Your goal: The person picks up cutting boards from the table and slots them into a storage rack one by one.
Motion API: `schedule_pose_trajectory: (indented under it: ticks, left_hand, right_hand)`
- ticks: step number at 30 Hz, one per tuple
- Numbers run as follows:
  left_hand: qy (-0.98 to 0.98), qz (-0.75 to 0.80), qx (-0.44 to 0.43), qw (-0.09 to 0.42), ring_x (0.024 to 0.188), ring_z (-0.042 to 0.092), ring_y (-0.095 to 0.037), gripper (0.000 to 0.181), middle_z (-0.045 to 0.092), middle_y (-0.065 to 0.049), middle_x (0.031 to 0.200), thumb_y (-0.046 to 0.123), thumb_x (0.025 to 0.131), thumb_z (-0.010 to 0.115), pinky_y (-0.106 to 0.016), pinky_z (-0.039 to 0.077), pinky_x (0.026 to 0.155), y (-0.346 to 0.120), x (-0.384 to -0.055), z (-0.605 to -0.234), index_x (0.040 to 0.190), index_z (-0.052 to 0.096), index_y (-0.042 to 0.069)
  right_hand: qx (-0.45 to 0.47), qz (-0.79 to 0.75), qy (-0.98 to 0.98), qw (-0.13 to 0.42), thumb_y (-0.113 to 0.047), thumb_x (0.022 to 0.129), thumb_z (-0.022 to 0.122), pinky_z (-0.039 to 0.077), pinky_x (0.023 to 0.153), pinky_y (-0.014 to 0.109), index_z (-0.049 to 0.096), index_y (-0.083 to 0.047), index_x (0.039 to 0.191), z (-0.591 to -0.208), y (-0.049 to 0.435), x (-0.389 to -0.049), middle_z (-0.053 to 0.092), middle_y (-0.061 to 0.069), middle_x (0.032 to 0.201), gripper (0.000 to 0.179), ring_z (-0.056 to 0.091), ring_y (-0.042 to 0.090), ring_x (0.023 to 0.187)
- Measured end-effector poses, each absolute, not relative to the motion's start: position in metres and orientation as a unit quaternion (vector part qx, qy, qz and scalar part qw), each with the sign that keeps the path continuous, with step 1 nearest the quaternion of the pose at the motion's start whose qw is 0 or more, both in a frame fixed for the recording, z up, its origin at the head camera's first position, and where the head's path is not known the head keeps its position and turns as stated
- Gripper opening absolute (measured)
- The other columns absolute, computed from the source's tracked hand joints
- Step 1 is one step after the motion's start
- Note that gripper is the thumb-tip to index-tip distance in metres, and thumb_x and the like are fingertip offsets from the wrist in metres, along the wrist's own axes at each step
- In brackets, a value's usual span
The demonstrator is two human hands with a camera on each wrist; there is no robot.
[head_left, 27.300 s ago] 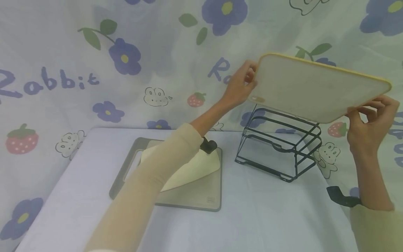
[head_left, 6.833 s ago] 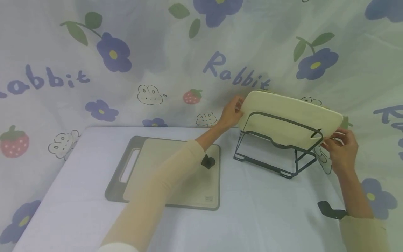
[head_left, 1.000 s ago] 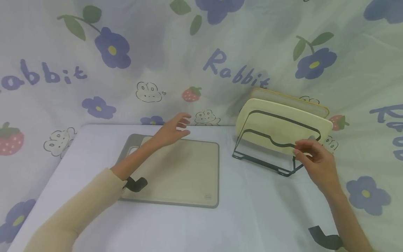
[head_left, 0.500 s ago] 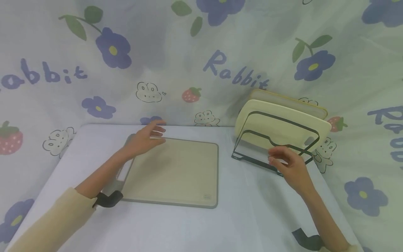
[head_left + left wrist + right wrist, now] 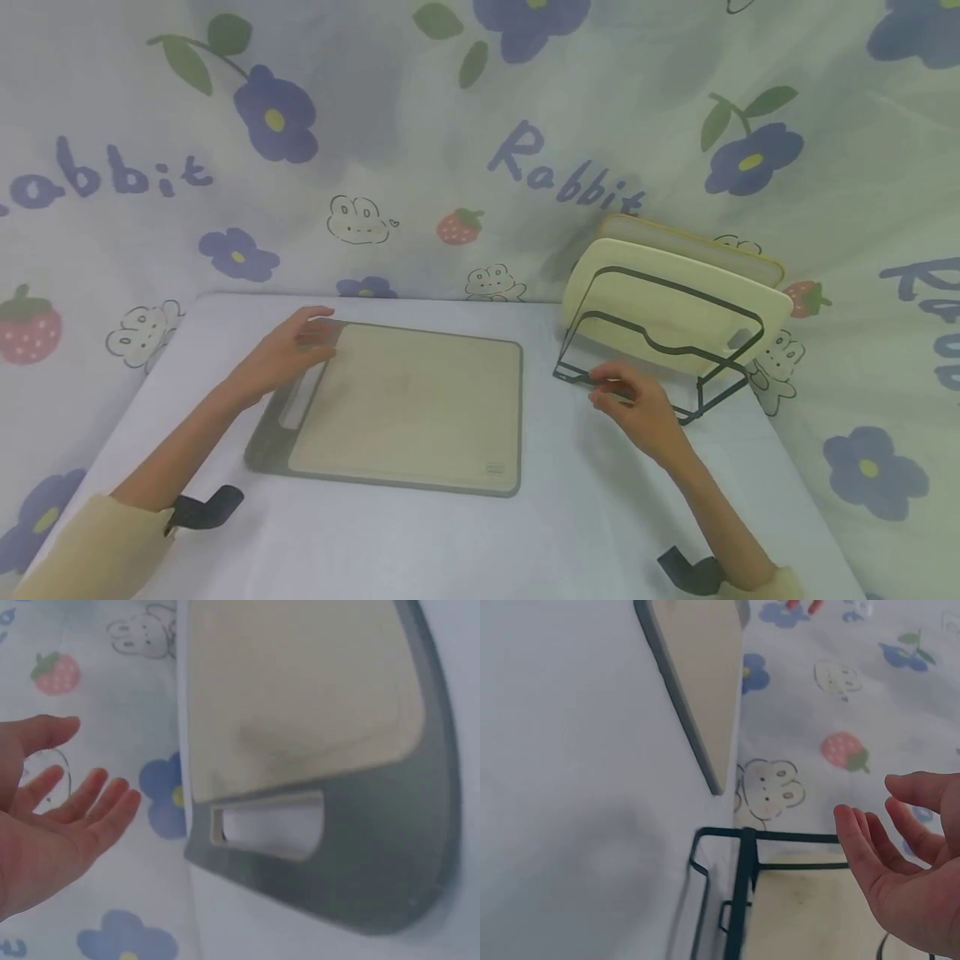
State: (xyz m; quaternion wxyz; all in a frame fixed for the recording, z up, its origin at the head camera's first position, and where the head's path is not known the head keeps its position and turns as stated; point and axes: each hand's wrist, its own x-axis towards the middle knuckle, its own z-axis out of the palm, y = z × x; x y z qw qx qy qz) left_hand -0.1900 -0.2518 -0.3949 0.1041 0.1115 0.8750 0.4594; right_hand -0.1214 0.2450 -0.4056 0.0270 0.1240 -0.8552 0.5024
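Note:
A beige cutting board (image 5: 412, 408) with a grey rim and a handle slot lies flat on the white-covered table. My left hand (image 5: 281, 354) hovers over its handle end, fingers loosely spread and holding nothing. In the left wrist view, the grey handle end (image 5: 375, 847) shows beside my relaxed left fingers. My right hand (image 5: 633, 408), fingers softly bent, is in front of a dark wire rack (image 5: 678, 350) and grips nothing. Leaning in that rack are a cream cutting board (image 5: 675, 292) and, behind it, a yellow-edged board (image 5: 697, 242).
The rack stands at the table's back right, near the patterned cloth backdrop (image 5: 420, 150). White tablecloth (image 5: 420, 550) runs between the rack and the flat board and along the front. Dark straps with camera mounts (image 5: 206, 508) sit on both wrists.
Over the last second my left hand has moved left to the flat board's handle end, and my right hand left, away from the rack's right side. Earlier, the cream board went into the rack.

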Motion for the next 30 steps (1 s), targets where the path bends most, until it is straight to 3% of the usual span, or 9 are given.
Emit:
schedule_pose_trajectory:
  ticks: [6, 16, 30]
  left_hand:
    - [0.881, 0.448, 0.105, 0.112, 0.133, 0.034, -0.056, 0.066, 0.036, -0.036, 0.145, 0.017, 0.101, 0.060, -0.068, 0.036, 0.102, -0.276, -0.184, -0.408, 0.153, 0.023, -0.001]
    - [0.891, 0.423, 0.078, 0.144, 0.130, 0.037, -0.057, 0.071, 0.034, -0.040, 0.143, 0.019, 0.100, 0.060, -0.065, 0.039, 0.101, -0.298, -0.187, -0.424, 0.152, 0.019, -0.006]
    - [0.893, 0.409, 0.054, 0.179, 0.127, 0.037, -0.059, 0.073, 0.030, -0.043, 0.143, 0.016, 0.099, 0.060, -0.065, 0.041, 0.100, -0.306, -0.198, -0.430, 0.151, 0.015, -0.010]
  right_hand:
    - [0.107, 0.500, -0.859, -0.002, 0.000, 0.089, 0.071, 0.057, 0.083, 0.028, 0.066, -0.004, 0.115, -0.422, 0.229, -0.123, 0.067, 0.010, 0.111, 0.026, 0.066, 0.026, 0.103]
    - [0.086, 0.568, -0.814, -0.084, -0.003, 0.092, 0.069, 0.058, 0.082, 0.031, 0.059, 0.006, 0.123, -0.448, 0.207, -0.130, 0.060, 0.026, 0.122, 0.035, 0.066, 0.031, 0.104]
    - [-0.020, 0.627, -0.761, -0.167, -0.006, 0.091, 0.069, 0.059, 0.082, 0.041, 0.051, 0.003, 0.139, -0.467, 0.186, -0.145, 0.058, 0.024, 0.129, 0.052, 0.063, 0.034, 0.110]
